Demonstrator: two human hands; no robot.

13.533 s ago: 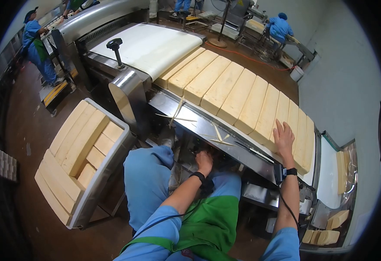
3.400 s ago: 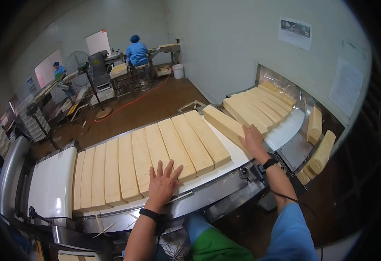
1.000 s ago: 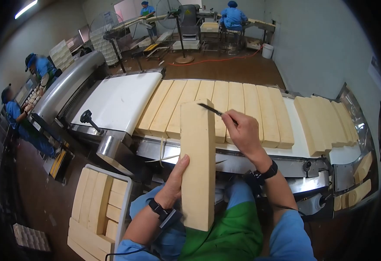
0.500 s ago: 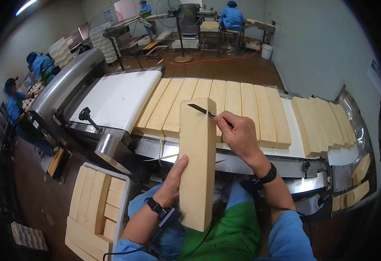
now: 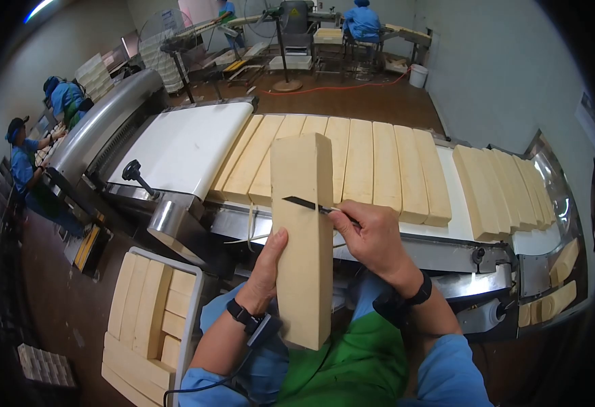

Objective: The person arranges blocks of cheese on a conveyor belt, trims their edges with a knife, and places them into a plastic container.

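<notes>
In the head view, the left hand [image 5: 265, 264] grips the pale block [image 5: 302, 271] by its side, on end before the green apron [image 5: 369, 359]; the right hand [image 5: 377, 239] holds a knife [image 5: 304, 203] across it. Probably it is heavy, firm but dentable: best held low.

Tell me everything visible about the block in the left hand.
The long, rectangular block is pale yellow and smooth-faced, of dense, dough-like look. Held up lengthwise, its lower end before the green apron, it overlaps the row of blocks behind. The left hand grips its left side; the knife in the right hand crosses its front face, whether cutting is unclear.
</notes>
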